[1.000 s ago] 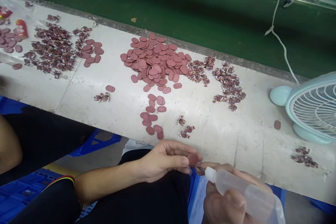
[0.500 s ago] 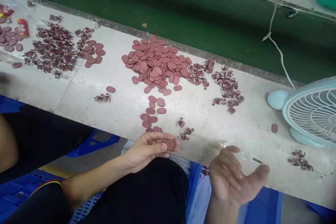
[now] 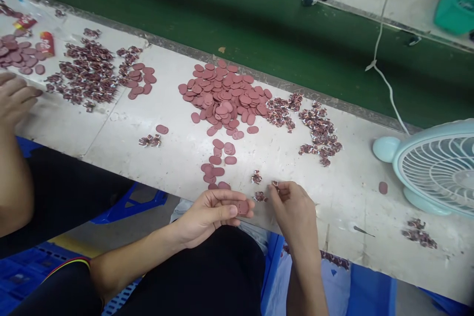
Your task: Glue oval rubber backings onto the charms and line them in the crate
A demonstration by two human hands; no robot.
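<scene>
My left hand (image 3: 217, 212) is closed on a reddish-brown oval disc (image 3: 242, 207), thumb on top and fingers beneath. To its right, my right hand (image 3: 294, 207) pinches a small brown-and-white figurine (image 3: 276, 185) between thumb and fingertips. Two small clusters of like figurines (image 3: 256, 177) lie on the table just left of that hand. Between my left hand and the big heap of discs (image 3: 225, 94), several loose discs (image 3: 215, 160) trail down toward the table edge. Piles of figurines (image 3: 320, 131) sit to the right of the heap.
A light-blue fan (image 3: 440, 163) stands at the right on the white table (image 3: 177, 158). A thin dark tool (image 3: 364, 231) lies near the front edge. At the left, a co-worker's hand (image 3: 17, 98) is beside more figurines (image 3: 89, 69). Below is a blue bin (image 3: 372, 284).
My right hand has swung left from an open pose over the table and taken hold of a figurine. My left hand keeps the disc. The co-worker's hand has come into view.
</scene>
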